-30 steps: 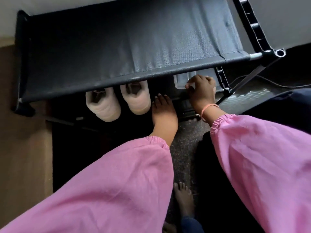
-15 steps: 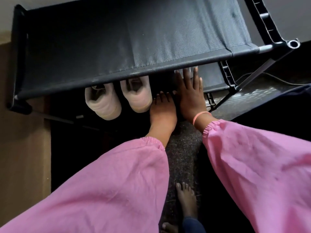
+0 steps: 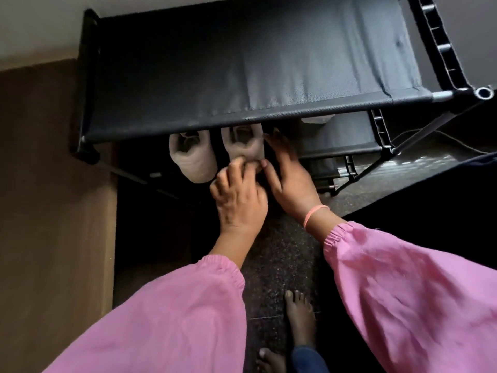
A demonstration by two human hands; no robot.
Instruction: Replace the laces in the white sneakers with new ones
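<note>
Fetch step: left hand (image 3: 239,200) pinches heel of right sneaker (image 3: 243,142) under shoe rack (image 3: 242,71); right hand (image 3: 289,176) flat beside it, fingers straight; next, pull the sneaker out

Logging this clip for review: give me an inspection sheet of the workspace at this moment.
Surface: dark speckled floor.
Job's things: two white sneakers heel-out under the black shoe rack; new laces not seen.
Clutter: pale item on lower shelf, unclear.
Grippers: left hand pinches the right-side sneaker's heel; right hand rests beside it, fingers straight.
Cables: thin cable by the rack.
Surroundings: brown panel, bare feet.
</note>
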